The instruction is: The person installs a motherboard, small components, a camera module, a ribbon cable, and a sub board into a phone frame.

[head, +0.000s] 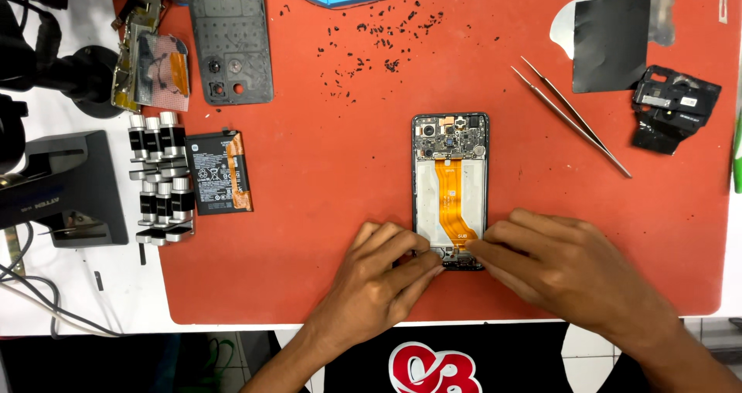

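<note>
Both hands work the bottom end of the opened phone (450,184), lying flat mid-mat on the red mat (348,207) on the table. Left hand (379,273): fingertips pinched together against the lower-left corner. Right hand (564,273): fingertips pressed on the lower edge by the orange flex cable (452,200); whether anything is pinched, cannot tell. Likely light, rigid frame, but exposed board and flex are fragile, so hold by the side rails only. Tweezers (572,115) lie well apart, right.

Both forearms are bare — no sleeves, rings or watch — above a black garment with a red-and-white emblem.
</note>
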